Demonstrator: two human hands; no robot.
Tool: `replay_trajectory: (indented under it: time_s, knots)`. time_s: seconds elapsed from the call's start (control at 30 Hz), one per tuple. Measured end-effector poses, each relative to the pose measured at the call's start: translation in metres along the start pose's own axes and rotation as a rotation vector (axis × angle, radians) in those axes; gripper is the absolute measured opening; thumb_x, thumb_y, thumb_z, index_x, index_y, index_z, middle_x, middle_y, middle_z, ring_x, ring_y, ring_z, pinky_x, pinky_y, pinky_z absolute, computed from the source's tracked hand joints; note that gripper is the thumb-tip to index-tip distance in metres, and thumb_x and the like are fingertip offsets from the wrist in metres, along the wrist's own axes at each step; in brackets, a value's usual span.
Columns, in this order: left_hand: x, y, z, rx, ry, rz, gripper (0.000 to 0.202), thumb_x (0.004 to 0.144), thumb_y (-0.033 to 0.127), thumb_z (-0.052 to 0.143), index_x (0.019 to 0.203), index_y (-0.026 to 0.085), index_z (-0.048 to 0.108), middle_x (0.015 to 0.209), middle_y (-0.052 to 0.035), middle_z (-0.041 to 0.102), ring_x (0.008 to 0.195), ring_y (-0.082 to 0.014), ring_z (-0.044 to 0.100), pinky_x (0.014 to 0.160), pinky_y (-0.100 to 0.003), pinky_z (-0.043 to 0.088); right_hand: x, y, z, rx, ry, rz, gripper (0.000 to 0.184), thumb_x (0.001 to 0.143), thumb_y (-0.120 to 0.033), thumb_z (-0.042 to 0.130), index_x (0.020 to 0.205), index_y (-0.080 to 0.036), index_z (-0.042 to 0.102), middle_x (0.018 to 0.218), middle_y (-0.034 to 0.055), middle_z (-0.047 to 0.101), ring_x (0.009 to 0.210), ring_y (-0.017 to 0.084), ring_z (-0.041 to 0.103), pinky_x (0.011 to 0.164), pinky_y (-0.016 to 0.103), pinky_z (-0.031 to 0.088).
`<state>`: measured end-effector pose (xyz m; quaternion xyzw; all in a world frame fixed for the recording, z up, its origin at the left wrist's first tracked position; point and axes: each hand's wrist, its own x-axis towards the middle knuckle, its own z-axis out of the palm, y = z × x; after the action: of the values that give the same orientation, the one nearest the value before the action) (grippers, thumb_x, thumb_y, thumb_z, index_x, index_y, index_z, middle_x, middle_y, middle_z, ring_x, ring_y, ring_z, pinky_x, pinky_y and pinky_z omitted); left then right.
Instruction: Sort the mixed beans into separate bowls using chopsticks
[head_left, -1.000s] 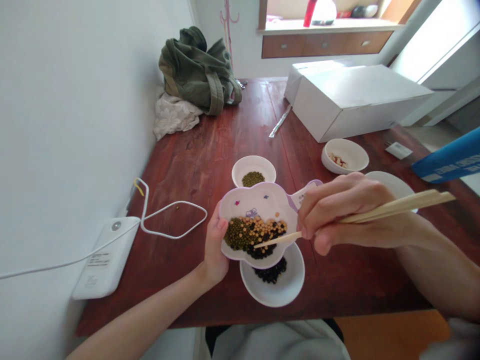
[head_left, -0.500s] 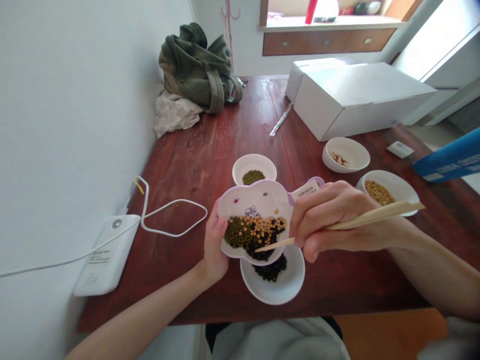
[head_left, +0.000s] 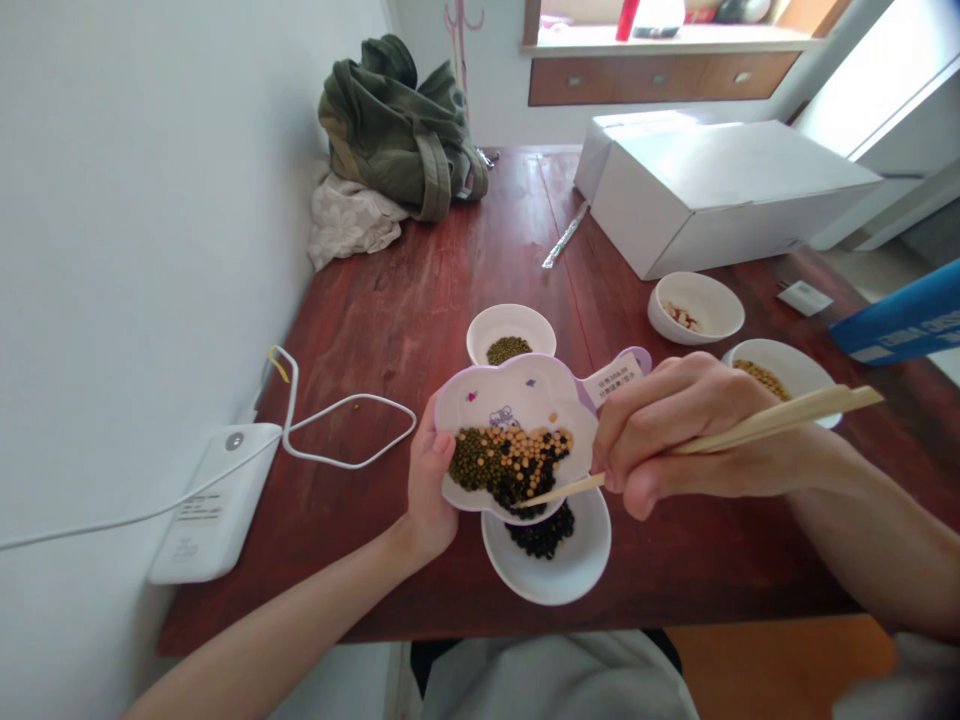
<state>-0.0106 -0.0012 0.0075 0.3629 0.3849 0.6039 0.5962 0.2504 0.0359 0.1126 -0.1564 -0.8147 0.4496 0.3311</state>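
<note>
Holding the flower-shaped dish (head_left: 551, 395) of mixed beans (head_left: 510, 463) in the left hand (head_left: 433, 490), hiding part of the black-bean bowl (head_left: 517, 580). Gripping chopsticks (head_left: 765, 426) in the right hand (head_left: 667, 410), covering their middle and part of the yellow-bean bowl (head_left: 808, 368). Cannot tell if touching beans.

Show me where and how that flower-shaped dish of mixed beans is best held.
The dish is probably best taken by its left rim, from the left, thumb over the edge as the left hand has it; the rim curves outward there. The handle, jutting out at the right, could suit too, but the right hand, holding chopsticks, crowds it.
</note>
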Motion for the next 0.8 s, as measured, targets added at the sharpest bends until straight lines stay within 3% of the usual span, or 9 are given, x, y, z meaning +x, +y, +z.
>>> replay_trajectory:
  time_s: [0.3, 0.43, 0.6, 0.8]
  knots:
    - [0.002, -0.005, -0.007, 0.018, 0.081, 0.026, 0.040, 0.095, 0.064, 0.079, 0.102, 0.025, 0.079, 0.126, -0.0099, 0.087, 0.125, -0.0375, 0.080, 0.113, -0.049, 0.065, -0.002, -0.011, -0.008, -0.024, 0.024, 0.020, 0.023, 0.105, -0.030, 0.090, 0.088, -0.016, 0.085, 0.084, 0.0075, 0.085, 0.075, 0.017, 0.084, 0.069, 0.023, 0.066]
    - [0.002, -0.009, -0.012, 0.008, 0.086, 0.020, 0.040, 0.098, 0.063, 0.076, 0.109, 0.024, 0.082, 0.124, -0.0106, 0.087, 0.129, -0.0381, 0.079, 0.116, -0.051, 0.064, -0.001, -0.016, -0.011, -0.103, 0.094, 0.015, 0.022, 0.106, -0.032, 0.089, 0.089, -0.019, 0.086, 0.082, 0.0060, 0.085, 0.074, 0.018, 0.082, 0.068, 0.025, 0.066]
    - [0.002, -0.010, -0.014, 0.043, 0.066, 0.062, 0.043, 0.097, 0.065, 0.076, 0.110, 0.025, 0.083, 0.112, -0.0096, 0.086, 0.126, -0.0393, 0.079, 0.114, -0.053, 0.064, -0.002, -0.015, -0.012, -0.212, 0.091, 0.032, 0.022, 0.105, -0.028, 0.090, 0.087, -0.019, 0.083, 0.082, 0.0049, 0.084, 0.074, 0.017, 0.079, 0.070, 0.026, 0.063]
    - [0.002, -0.005, -0.008, 0.044, -0.003, 0.094, 0.053, 0.099, 0.064, 0.073, 0.132, 0.022, 0.083, 0.130, -0.0134, 0.085, 0.129, -0.0388, 0.078, 0.117, -0.051, 0.062, -0.003, -0.013, -0.011, -0.240, -0.021, 0.065, 0.027, 0.110, -0.030, 0.085, 0.087, -0.017, 0.081, 0.082, 0.0051, 0.082, 0.073, 0.014, 0.076, 0.071, 0.024, 0.058]
